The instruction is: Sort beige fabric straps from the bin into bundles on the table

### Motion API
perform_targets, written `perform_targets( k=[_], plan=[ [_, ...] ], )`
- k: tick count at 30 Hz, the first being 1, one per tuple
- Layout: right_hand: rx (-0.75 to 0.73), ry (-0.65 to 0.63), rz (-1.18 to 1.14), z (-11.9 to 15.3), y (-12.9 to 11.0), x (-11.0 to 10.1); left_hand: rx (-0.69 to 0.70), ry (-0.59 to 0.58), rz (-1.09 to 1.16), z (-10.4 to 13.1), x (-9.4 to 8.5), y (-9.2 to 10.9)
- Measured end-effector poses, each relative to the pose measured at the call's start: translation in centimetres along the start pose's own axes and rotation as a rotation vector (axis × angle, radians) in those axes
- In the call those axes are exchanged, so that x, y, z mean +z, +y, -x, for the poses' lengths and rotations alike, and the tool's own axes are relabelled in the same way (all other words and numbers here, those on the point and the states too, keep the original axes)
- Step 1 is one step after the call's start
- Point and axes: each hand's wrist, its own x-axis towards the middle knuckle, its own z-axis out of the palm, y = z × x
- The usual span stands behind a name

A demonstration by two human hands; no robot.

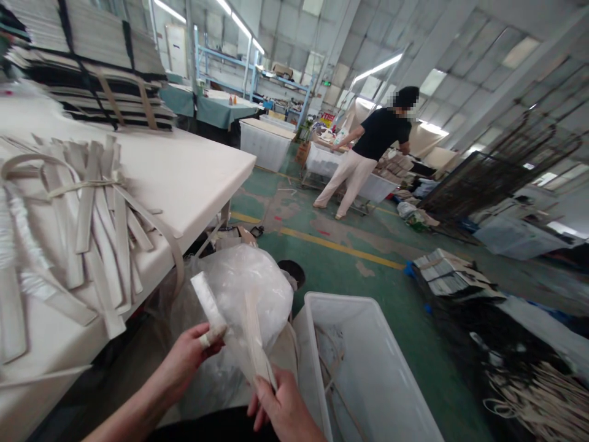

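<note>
My left hand (196, 350) is closed on a short white strip (205, 301) that points up and away, with pale wrapping around one finger. To its right, my right hand (280, 399) pinches the near end of a bundle of cream strips (252, 325). Both hands are over a large clear plastic bag (271, 264). Tied bundles of beige strips (94, 209) lie on the white table (207, 166) at the left, apart from my hands.
A white plastic bin (386, 362) with a few strips inside stands right of my hands. Farther off, a person (380, 135) stands by another bin. Stacked fabric (101, 67) sits on the table's far part. Strip piles (538, 399) lie at lower right.
</note>
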Motion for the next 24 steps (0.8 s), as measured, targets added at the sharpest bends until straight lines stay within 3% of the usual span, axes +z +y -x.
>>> perform_targets(
  k=[3,7,9,12,15,18,21,24],
  plan=[
    [0.022,0.040,0.031,0.0,-0.1,0.4,-0.003,-0.076,-0.114,0.2,0.2,-1.1],
    [-0.079,0.091,0.032,-0.9,-1.4,1.0,0.036,-0.249,-0.202,1.0,2.3,-2.0],
    [-0.110,0.086,-0.005,-1.4,-1.6,0.8,0.091,-0.311,-0.226,1.0,3.2,-0.3],
    [-0.149,0.107,-0.071,-1.7,-1.6,0.4,0.243,-0.366,-0.293,0.6,4.1,4.5],
    [-0.206,0.218,-0.129,-1.6,-2.5,-0.3,0.497,-0.414,-0.356,0.4,5.7,10.1],
    [-0.265,0.337,-0.201,-1.3,-4.3,-0.8,0.772,-0.583,-0.514,1.0,8.0,14.2],
    [-0.307,0.424,-0.259,-1.2,-5.3,-1.2,0.900,-0.671,-0.588,1.3,9.9,15.4],
    [-0.267,0.488,-0.260,-1.5,-4.2,-1.4,0.755,-0.578,-0.477,-0.1,10.1,13.3]
  ],
)
